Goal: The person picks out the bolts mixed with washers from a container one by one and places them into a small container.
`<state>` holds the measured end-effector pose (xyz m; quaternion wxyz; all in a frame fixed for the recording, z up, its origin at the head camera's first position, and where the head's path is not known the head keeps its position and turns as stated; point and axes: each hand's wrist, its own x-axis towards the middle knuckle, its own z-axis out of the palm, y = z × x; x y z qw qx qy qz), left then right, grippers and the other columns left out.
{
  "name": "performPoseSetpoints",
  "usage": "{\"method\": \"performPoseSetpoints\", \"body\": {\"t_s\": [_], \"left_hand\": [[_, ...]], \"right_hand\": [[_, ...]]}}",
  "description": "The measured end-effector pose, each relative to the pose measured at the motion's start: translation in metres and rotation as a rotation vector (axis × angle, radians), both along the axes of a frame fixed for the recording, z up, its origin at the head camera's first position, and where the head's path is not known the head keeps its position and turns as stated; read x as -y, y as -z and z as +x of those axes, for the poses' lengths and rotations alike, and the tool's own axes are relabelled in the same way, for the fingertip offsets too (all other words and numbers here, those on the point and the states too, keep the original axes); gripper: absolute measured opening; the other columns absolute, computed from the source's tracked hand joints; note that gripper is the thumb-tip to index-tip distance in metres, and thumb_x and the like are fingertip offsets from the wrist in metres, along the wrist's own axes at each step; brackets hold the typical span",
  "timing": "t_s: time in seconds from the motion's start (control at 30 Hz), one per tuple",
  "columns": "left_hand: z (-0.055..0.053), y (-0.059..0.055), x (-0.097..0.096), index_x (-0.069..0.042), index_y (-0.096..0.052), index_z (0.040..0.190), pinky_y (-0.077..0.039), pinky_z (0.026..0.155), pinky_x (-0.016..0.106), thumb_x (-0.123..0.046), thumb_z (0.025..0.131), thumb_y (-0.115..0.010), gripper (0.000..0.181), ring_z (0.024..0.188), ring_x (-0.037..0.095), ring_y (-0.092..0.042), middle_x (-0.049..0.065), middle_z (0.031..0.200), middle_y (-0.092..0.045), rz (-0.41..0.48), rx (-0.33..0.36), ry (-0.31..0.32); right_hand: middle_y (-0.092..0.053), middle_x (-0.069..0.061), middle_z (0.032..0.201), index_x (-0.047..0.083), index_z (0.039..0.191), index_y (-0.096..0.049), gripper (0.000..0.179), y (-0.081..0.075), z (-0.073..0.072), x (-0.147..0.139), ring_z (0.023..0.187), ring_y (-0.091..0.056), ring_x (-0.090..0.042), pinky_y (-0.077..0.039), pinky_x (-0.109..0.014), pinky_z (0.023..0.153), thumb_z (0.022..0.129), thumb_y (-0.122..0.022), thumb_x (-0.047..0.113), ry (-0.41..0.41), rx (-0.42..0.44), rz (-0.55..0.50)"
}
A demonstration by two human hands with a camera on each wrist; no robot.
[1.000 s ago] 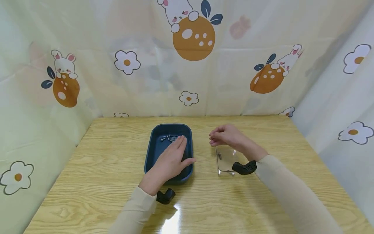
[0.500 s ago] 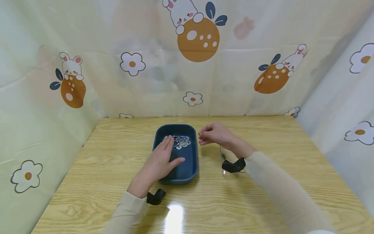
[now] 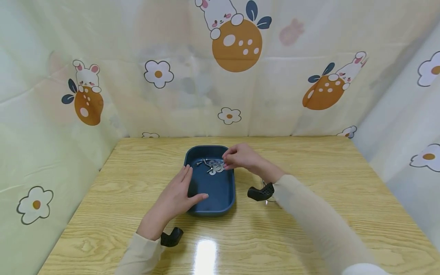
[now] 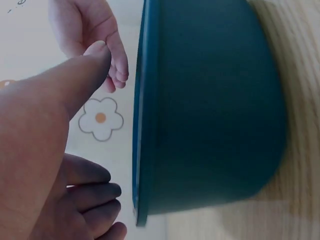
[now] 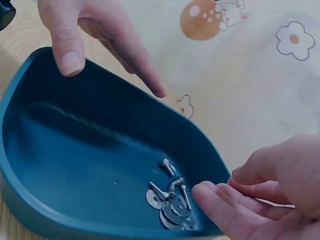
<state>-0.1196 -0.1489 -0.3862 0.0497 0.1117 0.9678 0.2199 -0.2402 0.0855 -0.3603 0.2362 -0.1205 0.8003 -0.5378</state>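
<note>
A dark blue rectangular tray (image 3: 214, 194) stands on the table. Several screws (image 5: 167, 166) and flat washers (image 5: 173, 212) lie loosely heaped inside, toward its far end. My left hand (image 3: 173, 196) hovers at the tray's left rim, fingers straight and thumb spread. Over the far right rim my right hand (image 3: 240, 156) reaches in, fingertips close to the washers, fingers loosely bent; I see nothing clearly held. To the right of the tray is a clear plastic box (image 3: 271, 198), mostly hidden beneath my right wrist.
The wood-grain table (image 3: 319, 164) carries the tray and box. A patterned curtain (image 3: 189, 103) with rabbits, fruit and flowers hangs behind and at both sides. A black camera mount (image 3: 172, 236) sits on my left wrist, another black mount (image 3: 261, 192) on the right.
My right hand has moved left from above the clear box to the tray's far right end. My left hand has drawn back leftward from over the tray to its rim, uncovering the washers.
</note>
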Motion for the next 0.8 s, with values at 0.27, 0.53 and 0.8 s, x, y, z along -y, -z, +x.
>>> {"method": "performPoseSetpoints", "body": {"t_s": [0.27,0.53,0.8], "left_hand": [[0.009,0.007,0.012,-0.001,-0.018,0.157,-0.025,0.122,0.051,-0.062,0.086,-0.066,0.106,0.154,0.033,-0.014,0.016,0.166,-0.016,0.010,0.002,-0.016],[0.015,0.012,0.019,-0.001,-0.018,0.157,-0.027,0.121,0.053,-0.061,0.079,-0.074,0.113,0.154,0.033,-0.016,0.016,0.166,-0.015,0.032,0.011,-0.043],[0.014,0.014,0.020,-0.001,-0.018,0.158,-0.027,0.121,0.052,-0.063,0.075,-0.077,0.119,0.154,0.033,-0.017,0.016,0.166,-0.015,0.051,0.044,-0.060]], "right_hand": [[-0.067,-0.031,0.108,-0.012,0.114,-0.065,0.024,0.004,-0.001,0.015,0.077,-0.072,-0.019,-0.058,-0.045,0.090,0.097,-0.055,0.002,0.009,0.000,0.027],[-0.066,-0.033,0.111,-0.014,0.115,-0.064,0.026,0.007,-0.001,0.028,0.082,-0.073,-0.024,-0.057,-0.045,0.090,0.097,-0.052,0.001,0.018,0.000,0.060],[-0.067,-0.032,0.111,-0.016,0.117,-0.064,0.030,0.015,-0.004,0.039,0.092,-0.072,-0.032,-0.060,-0.037,0.085,0.095,-0.051,0.001,0.016,-0.004,0.110]]}}
